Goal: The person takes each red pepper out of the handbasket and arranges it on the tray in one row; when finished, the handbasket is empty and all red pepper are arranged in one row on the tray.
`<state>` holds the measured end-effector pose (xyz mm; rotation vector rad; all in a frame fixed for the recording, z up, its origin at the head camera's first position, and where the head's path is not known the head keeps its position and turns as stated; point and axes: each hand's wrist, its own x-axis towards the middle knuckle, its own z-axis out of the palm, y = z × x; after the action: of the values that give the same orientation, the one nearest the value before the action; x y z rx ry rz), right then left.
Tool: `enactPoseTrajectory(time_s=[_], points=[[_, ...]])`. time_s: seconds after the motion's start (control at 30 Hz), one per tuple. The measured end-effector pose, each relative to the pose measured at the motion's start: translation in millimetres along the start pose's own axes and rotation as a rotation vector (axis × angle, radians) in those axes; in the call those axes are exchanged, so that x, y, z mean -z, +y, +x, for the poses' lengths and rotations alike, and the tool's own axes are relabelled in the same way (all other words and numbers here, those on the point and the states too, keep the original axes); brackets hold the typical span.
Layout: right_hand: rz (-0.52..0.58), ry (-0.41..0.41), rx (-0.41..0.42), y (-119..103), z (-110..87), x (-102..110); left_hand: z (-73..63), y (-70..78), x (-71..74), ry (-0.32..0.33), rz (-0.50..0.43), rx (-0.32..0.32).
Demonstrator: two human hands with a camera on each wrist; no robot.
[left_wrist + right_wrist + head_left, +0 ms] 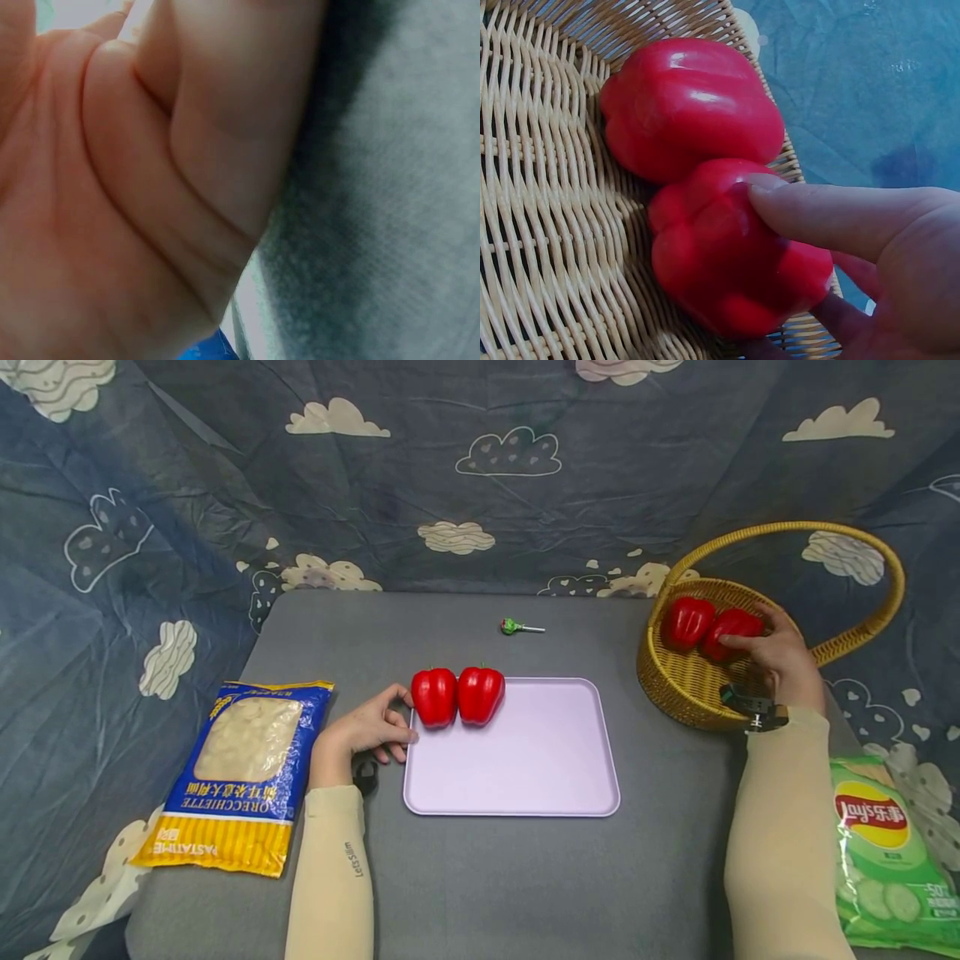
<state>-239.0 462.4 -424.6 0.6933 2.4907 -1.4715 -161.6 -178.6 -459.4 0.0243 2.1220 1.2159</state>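
My right hand (787,660) reaches into the wicker basket (678,697) and grips a red bell pepper (735,262), thumb on its upper side. Another red bell pepper (694,105) lies right against it by the basket wall. On the left, my left hand (367,727) holds the left rim of the lilac tray (517,760), its fingertips right at the edge. Beside those fingers, two more bell peppers, a left one (433,697) and a right one (480,695), sit side by side at the tray's upper left corner. The left wrist view is mostly filled by palm and bent fingers.
A blue and yellow pasta bag (240,777) lies left of my left forearm. The green chip bag (892,860) is at the far right, beside my right sleeve. Behind the tray lies a green lollipop (512,627). The basket's tall handle (787,527) arches over its opening.
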Motion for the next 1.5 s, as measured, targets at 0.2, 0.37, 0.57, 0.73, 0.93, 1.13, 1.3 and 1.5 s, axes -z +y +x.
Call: enactPoseTrajectory(time_s=[0.2, 0.37, 0.57, 0.73, 0.93, 1.13, 1.3, 1.5], points=[[-0.030, -0.019, -0.017, 5, -1.8, 0, 0.3, -0.4, -1.0, -0.009, 0.001, -0.005], [0.009, -0.055, -0.029, 2, -5.7, -1, -0.1, -0.2, -1.0, -0.011, -0.006, -0.011], [0.020, -0.064, -0.029, -4, -4.7, 0, 0.4, 1.1, 0.6, -0.013, -0.017, -0.018], [0.021, -0.051, -0.013, -5, -0.5, -1, 0.9, 2.4, 1.3, -0.004, -0.017, -0.016], [0.010, -0.041, -0.021, -4, -0.2, -2, -0.1, 2.7, 0.4, -0.012, -0.015, -0.007], [0.014, -0.044, -0.030, -5, -3.5, -2, 1.5, 1.7, 0.1, -0.011, -0.014, 0.001], [0.025, -0.046, -0.033, -5, -3.7, -3, 2.4, 1.6, 0.1, -0.013, -0.020, 0.008], [0.021, -0.044, -0.031, -2, -0.3, -3, 2.4, 0.5, 0.7, -0.011, -0.019, 0.010]])
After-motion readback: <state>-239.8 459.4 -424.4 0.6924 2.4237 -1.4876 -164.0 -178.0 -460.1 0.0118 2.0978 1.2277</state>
